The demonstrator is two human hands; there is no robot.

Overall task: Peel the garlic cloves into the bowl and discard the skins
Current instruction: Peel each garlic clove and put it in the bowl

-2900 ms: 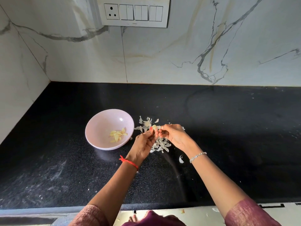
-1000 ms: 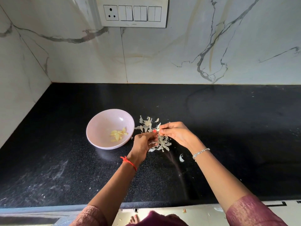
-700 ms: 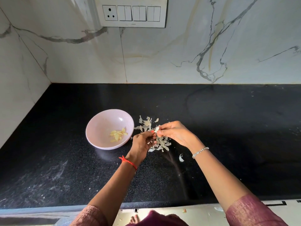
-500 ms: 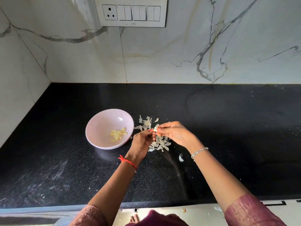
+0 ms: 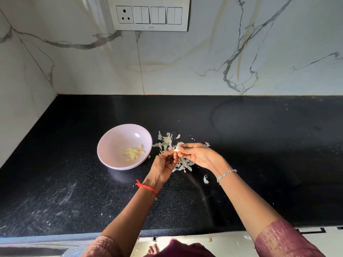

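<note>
Two forearms reached in over the front edge of the counter (image 5: 259, 164), past one stray skin (image 5: 205, 179) lying alone. Above the counter's middle the left hand (image 5: 162, 165) and right hand (image 5: 197, 154) met on a single garlic clove (image 5: 177, 148). The right hand's thumb and forefinger were clamped on its upper part. The left hand's curled fingers pinched at its lower end, where the skin seemed to be coming away.

The likely risk was that the small, slick clove would pop from so narrow a pinch and drop among the skins (image 5: 167, 140) heaped beneath. A torn flake could also cling to it and ride into the pink bowl (image 5: 115, 143).

The clove looked pale and whitish, partly papered; how much skin remained was too small to tell. The pink bowl stood just beside the skins, on their left, with a few yellowish peeled cloves (image 5: 134, 153) at its bottom. Beyond the counter's back edge rose the marble wall (image 5: 185, 71) with a switch panel (image 5: 148, 14).
</note>
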